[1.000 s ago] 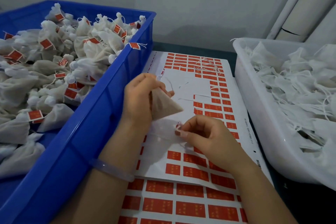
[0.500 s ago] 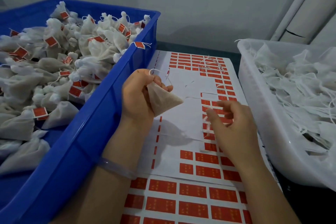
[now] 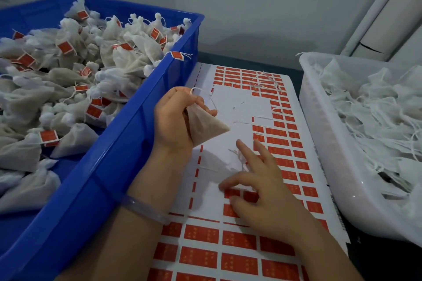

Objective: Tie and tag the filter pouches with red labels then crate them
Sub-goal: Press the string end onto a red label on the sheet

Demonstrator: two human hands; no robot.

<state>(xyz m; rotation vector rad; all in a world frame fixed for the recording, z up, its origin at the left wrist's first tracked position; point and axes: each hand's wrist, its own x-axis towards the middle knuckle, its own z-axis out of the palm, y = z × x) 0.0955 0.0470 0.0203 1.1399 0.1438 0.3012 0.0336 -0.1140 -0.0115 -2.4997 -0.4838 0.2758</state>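
Pouch: we see 1 filter pouch [image 3: 205, 128] held up above the label sheet [image 3: 228, 102], just beside the blue crate [image 3: 127, 143], its string [image 3: 198, 90] looping over the fingers.
Left hand: our left hand [image 3: 173, 121] grips that pouch at its neck.
Right hand: our right hand [image 3: 267, 191] lies low on the sheet, 2 fingers straight, thumb and forefinger close at a red label [image 3: 231, 193]; we cannot tell whether they pinch it.
Crate: heaped with tied pouches [image 3: 127, 52] bearing red tags.
Tub: the white tub [image 3: 319, 143] on our right holds untagged pouches [image 3: 376, 109].
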